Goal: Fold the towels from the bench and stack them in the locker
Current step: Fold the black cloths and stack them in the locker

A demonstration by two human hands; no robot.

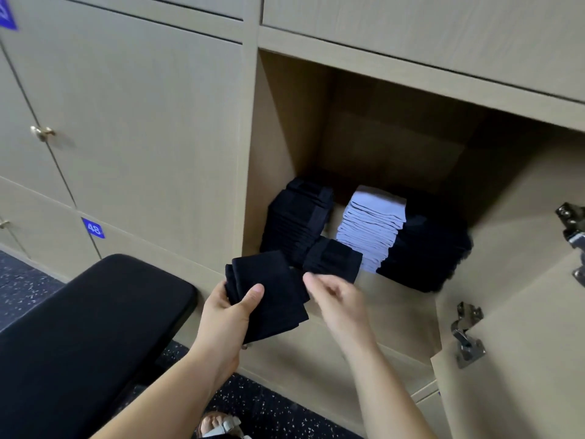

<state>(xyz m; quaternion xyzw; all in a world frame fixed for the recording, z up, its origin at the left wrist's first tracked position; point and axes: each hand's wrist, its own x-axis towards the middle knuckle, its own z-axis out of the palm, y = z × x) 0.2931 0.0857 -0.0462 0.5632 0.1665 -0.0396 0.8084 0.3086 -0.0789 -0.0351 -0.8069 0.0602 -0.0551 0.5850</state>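
My left hand (232, 312) grips a folded dark navy towel (272, 296) in front of the open locker (395, 299), thumb on top. My right hand (335, 299) hovers just right of it, fingers loosely curled and blurred, holding nothing. Inside the locker stand a tall stack of dark towels (297, 220) at the left, a stack of white towels (370, 226) in the middle and a dark pile (427, 251) at the right. One folded dark towel (334, 258) lies at the front of the stacks. The black padded bench (85, 337) is at the lower left.
The locker door (522, 312) hangs open at the right with metal hinges (467, 337) on its inner face. Closed locker doors with brass knobs (42, 133) fill the left wall; one bears a blue label 48 (93, 228). Speckled dark floor lies below.
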